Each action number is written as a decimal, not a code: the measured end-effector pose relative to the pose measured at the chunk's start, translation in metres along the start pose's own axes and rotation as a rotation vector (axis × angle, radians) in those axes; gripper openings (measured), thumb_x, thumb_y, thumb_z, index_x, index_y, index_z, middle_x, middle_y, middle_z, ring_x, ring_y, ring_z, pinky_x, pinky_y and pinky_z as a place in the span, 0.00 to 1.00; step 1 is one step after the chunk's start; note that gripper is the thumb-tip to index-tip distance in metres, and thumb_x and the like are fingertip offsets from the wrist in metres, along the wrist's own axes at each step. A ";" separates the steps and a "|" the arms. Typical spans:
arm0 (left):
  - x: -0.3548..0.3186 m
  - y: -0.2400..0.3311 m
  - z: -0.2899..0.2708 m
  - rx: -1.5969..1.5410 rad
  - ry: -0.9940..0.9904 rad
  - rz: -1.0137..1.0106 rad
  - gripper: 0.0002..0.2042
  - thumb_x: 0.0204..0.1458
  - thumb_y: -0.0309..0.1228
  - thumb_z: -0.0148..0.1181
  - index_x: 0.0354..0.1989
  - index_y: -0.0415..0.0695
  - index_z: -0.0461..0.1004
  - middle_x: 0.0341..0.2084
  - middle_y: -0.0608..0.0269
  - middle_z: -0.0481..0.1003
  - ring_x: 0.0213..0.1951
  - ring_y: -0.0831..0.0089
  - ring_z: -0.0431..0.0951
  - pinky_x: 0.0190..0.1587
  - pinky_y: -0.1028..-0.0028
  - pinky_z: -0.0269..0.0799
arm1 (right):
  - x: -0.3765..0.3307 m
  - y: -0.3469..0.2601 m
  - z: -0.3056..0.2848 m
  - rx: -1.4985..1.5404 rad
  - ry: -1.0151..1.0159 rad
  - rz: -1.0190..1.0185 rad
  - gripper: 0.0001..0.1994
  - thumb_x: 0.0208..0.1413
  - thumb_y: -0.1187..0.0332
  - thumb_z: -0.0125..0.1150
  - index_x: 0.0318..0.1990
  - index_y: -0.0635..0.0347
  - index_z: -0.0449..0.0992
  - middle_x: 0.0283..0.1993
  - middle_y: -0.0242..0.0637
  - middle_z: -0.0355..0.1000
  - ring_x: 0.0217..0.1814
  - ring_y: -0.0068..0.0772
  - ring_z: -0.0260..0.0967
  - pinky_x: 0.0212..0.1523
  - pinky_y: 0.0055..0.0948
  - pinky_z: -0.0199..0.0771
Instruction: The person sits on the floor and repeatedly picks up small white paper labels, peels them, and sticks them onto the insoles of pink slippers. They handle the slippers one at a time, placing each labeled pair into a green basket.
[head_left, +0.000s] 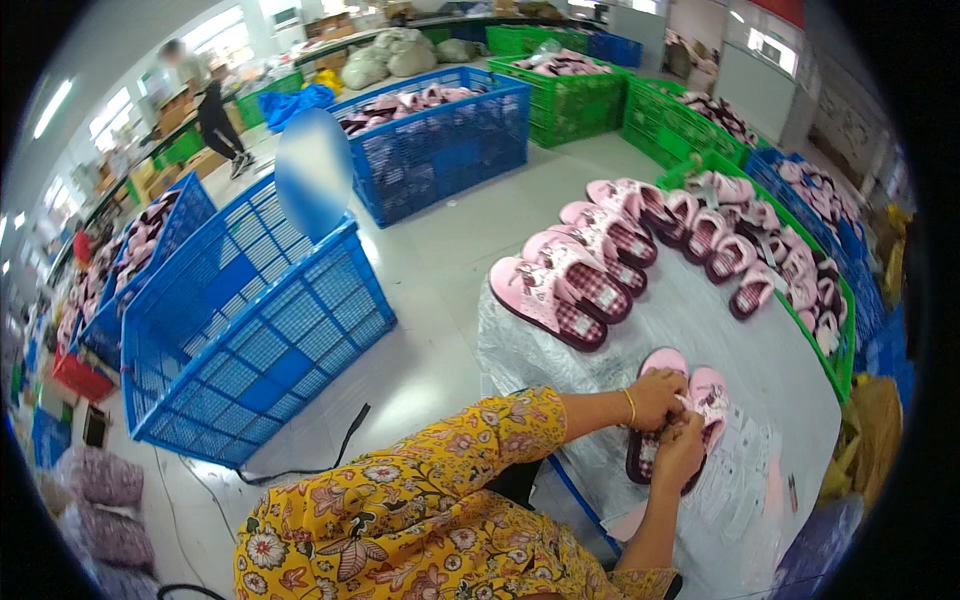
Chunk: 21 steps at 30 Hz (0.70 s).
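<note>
A pair of pink slippers with checked dark-red insoles lies on the plastic-covered table (pixel 600 400) in front of me. The one on the right is a pink slipper (pixel 710 392); the other slipper (pixel 663 360) lies partly under my hands. My left hand (pixel 658 397), a yellow bracelet on its wrist, is closed over the slippers' uppers. Close below it, my right hand (pixel 681 448) is also closed, its fingertips meeting the left ones between the two slippers. What the fingers pinch is too small and covered to make out.
A row of pink slippers (pixel 550 290) curves along the table's far edge. Beyond it stand a green crate (pixel 845 370) of slippers and a filled blue crate (pixel 440 150). Left of the table is another blue crate (pixel 260 330). Paper slips (pixel 740 450) lie at right. A person (pixel 210 105) walks far off.
</note>
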<state>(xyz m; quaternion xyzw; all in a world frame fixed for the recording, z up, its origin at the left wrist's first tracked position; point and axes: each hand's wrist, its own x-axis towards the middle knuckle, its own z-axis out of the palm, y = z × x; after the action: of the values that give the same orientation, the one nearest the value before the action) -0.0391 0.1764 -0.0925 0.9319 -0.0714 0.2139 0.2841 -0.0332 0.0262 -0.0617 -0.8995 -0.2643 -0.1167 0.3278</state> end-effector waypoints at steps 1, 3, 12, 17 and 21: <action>0.000 -0.002 0.001 0.008 -0.016 0.007 0.08 0.41 0.35 0.63 0.31 0.53 0.82 0.47 0.63 0.71 0.54 0.57 0.66 0.54 0.57 0.60 | -0.001 -0.002 -0.002 0.046 0.004 -0.017 0.14 0.48 0.78 0.59 0.43 0.57 0.69 0.28 0.42 0.72 0.32 0.45 0.72 0.36 0.39 0.70; -0.004 -0.003 -0.003 0.042 -0.020 -0.021 0.08 0.42 0.35 0.64 0.32 0.53 0.82 0.48 0.64 0.71 0.55 0.58 0.66 0.54 0.57 0.60 | 0.000 -0.007 -0.002 0.076 -0.032 -0.002 0.13 0.49 0.78 0.59 0.43 0.58 0.70 0.27 0.42 0.71 0.31 0.42 0.71 0.36 0.39 0.70; 0.008 0.006 -0.015 0.235 -0.091 0.137 0.13 0.32 0.38 0.67 0.32 0.62 0.82 0.46 0.63 0.72 0.53 0.59 0.68 0.48 0.61 0.64 | -0.001 0.008 0.003 0.065 0.013 -0.039 0.15 0.48 0.79 0.58 0.45 0.58 0.72 0.27 0.41 0.71 0.31 0.41 0.70 0.38 0.37 0.70; 0.027 -0.031 0.011 0.137 -0.096 0.360 0.13 0.31 0.38 0.66 0.31 0.61 0.82 0.38 0.60 0.75 0.45 0.56 0.73 0.44 0.59 0.70 | 0.008 0.046 0.027 0.278 -0.116 0.006 0.20 0.52 0.74 0.61 0.54 0.56 0.71 0.41 0.44 0.77 0.43 0.42 0.75 0.45 0.37 0.73; 0.032 -0.005 -0.023 0.297 -0.243 0.439 0.11 0.36 0.35 0.66 0.31 0.52 0.80 0.38 0.59 0.76 0.45 0.57 0.74 0.49 0.60 0.68 | 0.006 0.029 0.013 0.246 -0.110 -0.016 0.22 0.51 0.74 0.61 0.56 0.57 0.69 0.40 0.44 0.78 0.44 0.44 0.76 0.45 0.38 0.73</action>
<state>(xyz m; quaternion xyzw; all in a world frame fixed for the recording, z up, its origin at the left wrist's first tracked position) -0.0177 0.1936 -0.0637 0.9444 -0.2726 0.1651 0.0806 -0.0116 0.0183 -0.0839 -0.8555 -0.3013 -0.0364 0.4195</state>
